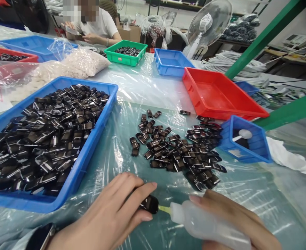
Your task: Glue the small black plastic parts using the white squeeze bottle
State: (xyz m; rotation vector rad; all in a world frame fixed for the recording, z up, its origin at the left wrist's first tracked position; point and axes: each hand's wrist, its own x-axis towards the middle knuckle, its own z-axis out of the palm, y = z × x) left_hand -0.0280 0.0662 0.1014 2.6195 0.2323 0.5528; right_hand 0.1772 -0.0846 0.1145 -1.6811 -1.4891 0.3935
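My left hand [116, 208] is closed on a small black toy car body [151, 204], with one end sticking out past the fingers. In my right hand [236, 215] lies a translucent white squeeze bottle [205, 222], tipped on its side. Its thin yellowish nozzle [164, 208] points left and meets the near end of the black piece, or comes very close to it. Just beyond both hands spreads a loose pile of similar glossy black car bodies [177, 152] on the plastic-covered table [132, 118].
At left stands a blue tray [90, 163] heaped with black car bodies. A red tray [220, 93] and a small blue bin [247, 149] holding a white spoon [244, 134] are at right. Farther back are a green tray [124, 59], a fan [205, 24] and a seated person [103, 24].
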